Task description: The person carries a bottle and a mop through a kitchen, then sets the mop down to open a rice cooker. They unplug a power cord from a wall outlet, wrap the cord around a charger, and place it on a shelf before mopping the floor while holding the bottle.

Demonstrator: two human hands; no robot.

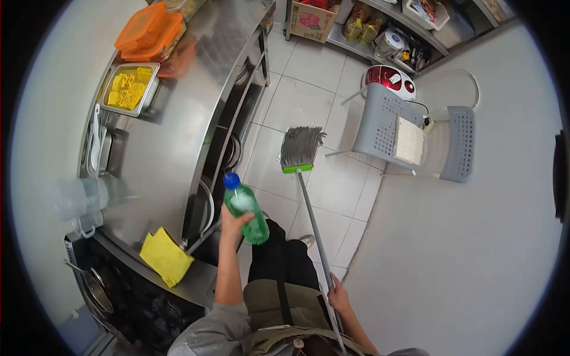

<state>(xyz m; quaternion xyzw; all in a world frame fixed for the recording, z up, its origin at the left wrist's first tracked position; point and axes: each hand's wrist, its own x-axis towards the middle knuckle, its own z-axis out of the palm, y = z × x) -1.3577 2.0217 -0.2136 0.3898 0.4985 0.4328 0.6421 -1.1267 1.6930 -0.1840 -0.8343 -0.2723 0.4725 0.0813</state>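
Note:
My left hand is closed around a green plastic bottle with a blue cap, held tilted above the floor beside the steel counter. White foam or glare shows inside the bottle's upper part. Lower right, my right hand grips the long grey handle of a mop. Its green head and dark grey strands lie spread on the white tiles ahead of my feet. The tiles around the strands look wet. A yellow cloth lies on the counter's near edge, left of my left forearm.
The steel counter runs along the left, with a tray of yellow food and orange-lidded containers on it. A black stove is at lower left. A grey chair and a red-and-white vacuum cleaner stand by the right wall.

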